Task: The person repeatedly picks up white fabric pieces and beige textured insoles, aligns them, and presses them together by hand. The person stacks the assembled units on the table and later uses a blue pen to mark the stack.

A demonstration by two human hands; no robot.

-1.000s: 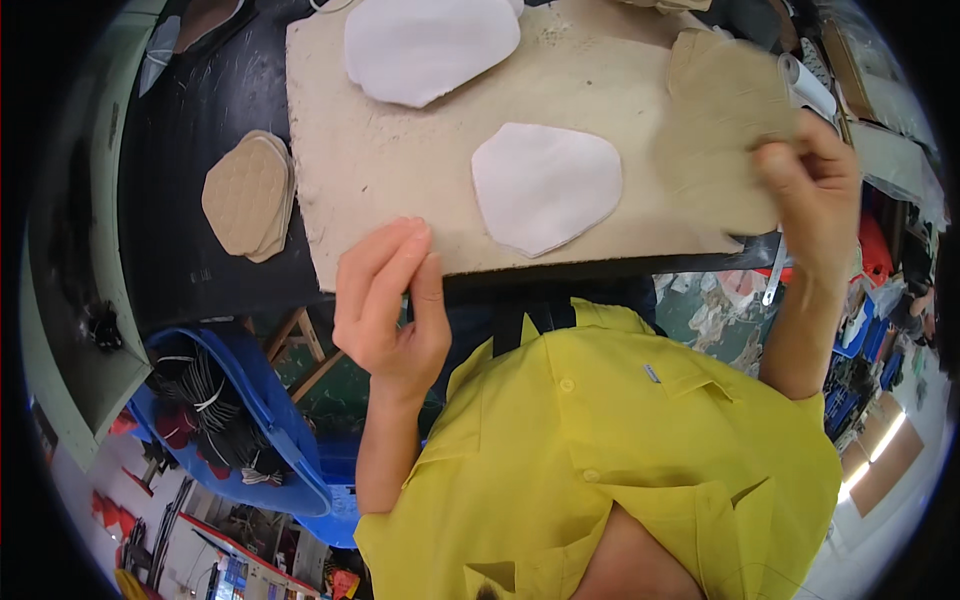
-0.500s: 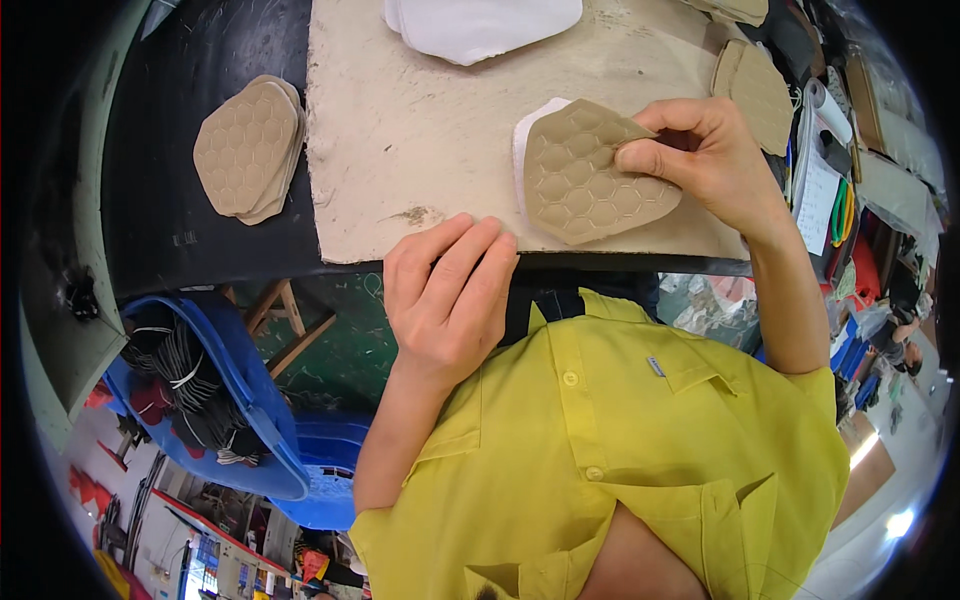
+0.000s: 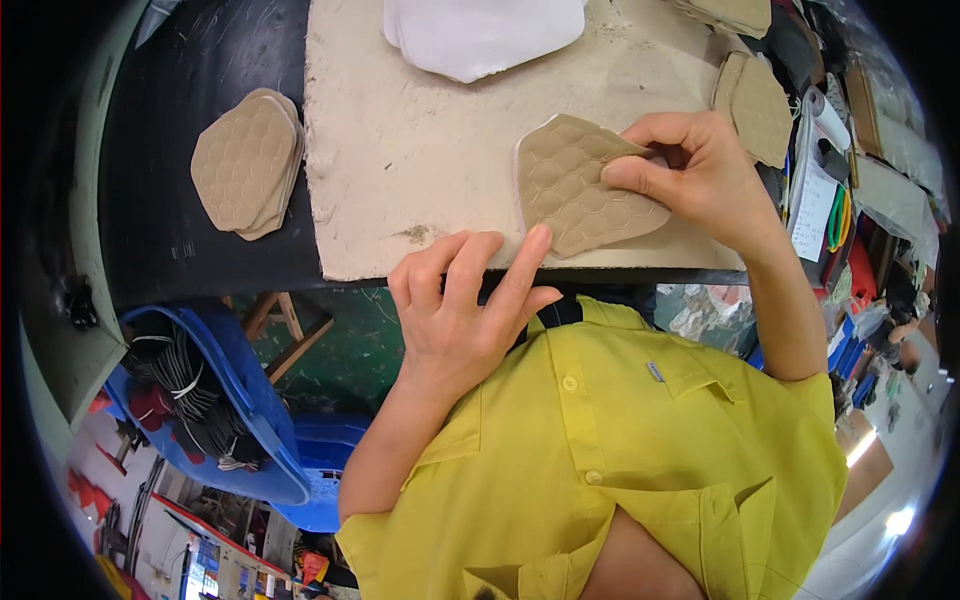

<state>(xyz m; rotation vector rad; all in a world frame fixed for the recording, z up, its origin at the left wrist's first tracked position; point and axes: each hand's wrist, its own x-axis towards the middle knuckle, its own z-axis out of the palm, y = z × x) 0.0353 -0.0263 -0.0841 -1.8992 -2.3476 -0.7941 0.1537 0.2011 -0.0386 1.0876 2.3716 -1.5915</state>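
A tan panel with a quilted hexagon pattern (image 3: pixel 575 185) lies at the right front of a worn beige board (image 3: pixel 410 160). Along its left edge shows a thin white rim, apparently a white piece underneath. My right hand (image 3: pixel 705 175) pinches the panel's right side between thumb and fingers, bending that edge up a little. With fingers spread, my left hand (image 3: pixel 455 310) rests at the board's front edge, its index fingertip at the panel's lower left edge. Farther back on the board sit white pieces of similar shape (image 3: pixel 485 35).
Similar tan panels are stacked on the black tabletop (image 3: pixel 150 190) at left (image 3: pixel 243 165). More tan panels (image 3: pixel 762 110) lie at the right. Beyond them are a notepad (image 3: pixel 815 205) and clutter. Below left stands a blue tub (image 3: pixel 245 370) with bundled black cords (image 3: pixel 190 375).
My left hand has spread its fingers and shifted right, its index finger reaching the panel. The panel has turned and now covers more of the white piece. My right hand keeps its pinch.
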